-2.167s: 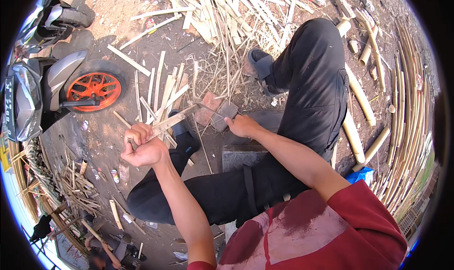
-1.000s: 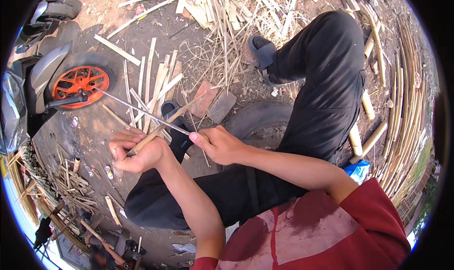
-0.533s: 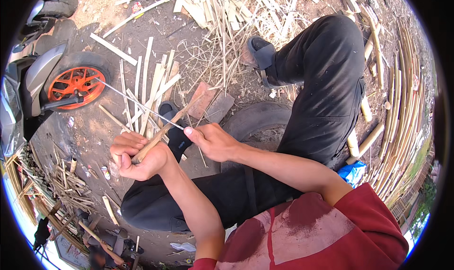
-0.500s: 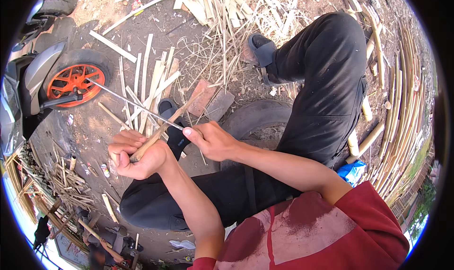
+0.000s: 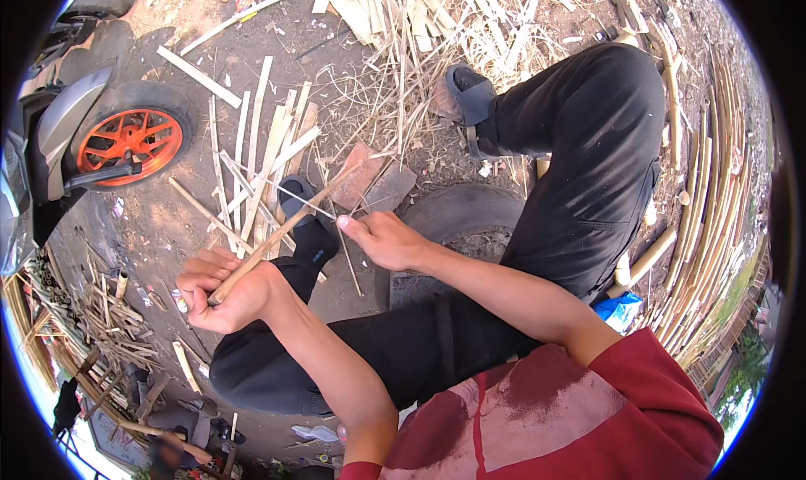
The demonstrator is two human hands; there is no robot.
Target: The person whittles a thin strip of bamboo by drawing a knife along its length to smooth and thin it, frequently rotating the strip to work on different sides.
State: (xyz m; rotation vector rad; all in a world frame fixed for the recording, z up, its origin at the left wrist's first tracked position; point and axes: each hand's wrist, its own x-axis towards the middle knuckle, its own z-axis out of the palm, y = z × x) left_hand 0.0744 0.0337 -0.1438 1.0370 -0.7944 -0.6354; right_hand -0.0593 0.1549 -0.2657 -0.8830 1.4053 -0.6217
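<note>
From the head view I see the left hand point(image 5: 225, 288) closed in a fist round the near end of a long pale-brown bamboo stick point(image 5: 281, 232), which runs up and to the right, its far end reaching toward the flat reddish brick pieces point(image 5: 369, 182) on the ground. The right hand point(image 5: 388, 241) sits just right of the stick's middle, its fingers point(image 5: 344, 222) pinched together on a thin pale sliver point(image 5: 285, 193) that trails off to the upper left, across the stick. So the stick's long axis lies diagonal between both hands, left hand nearer its butt. Below is bare packed dirt ground point(image 5: 168, 228), littered with split bamboo strips point(image 5: 260, 144); an old black tyre point(image 5: 470, 215) under the black-trousered legs point(image 5: 579, 144). Orange-spoked scooter wheel point(image 5: 130, 140) far left; stacked bamboo poles point(image 5: 722, 186) crowd the right.
</note>
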